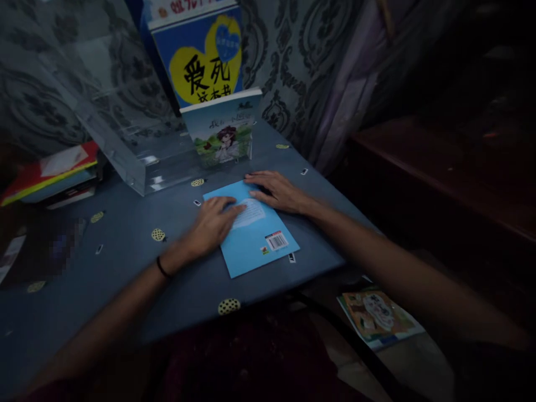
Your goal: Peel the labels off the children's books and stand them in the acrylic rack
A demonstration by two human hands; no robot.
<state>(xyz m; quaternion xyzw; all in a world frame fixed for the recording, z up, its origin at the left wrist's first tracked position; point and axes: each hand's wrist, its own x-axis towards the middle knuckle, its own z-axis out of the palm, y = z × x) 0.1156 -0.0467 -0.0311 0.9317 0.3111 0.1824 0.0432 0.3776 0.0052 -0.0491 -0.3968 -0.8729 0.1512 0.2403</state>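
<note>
A light blue book (251, 245) lies closed on the table, its barcode facing up near the bottom edge. My left hand (213, 223) rests on the book's left side with the fingers stretched across the cover. On the upper right edge lies my right hand (276, 191), its fingers extended and spread over the cover. Neither hand grips anything. Just behind the blue book, a green illustrated book (226, 134) stands upright in a clear acrylic stand (138, 170). Behind that one rises a blue book with a yellow heart (205, 61).
A dark blue tabletop (138, 279) with pineapple prints extends around the book. To the left sits a stack of books (54, 173) with a red and yellow one on top. Below the table's right edge lies an orange book (377, 315). A patterned wall and curtain (343, 95) stand behind.
</note>
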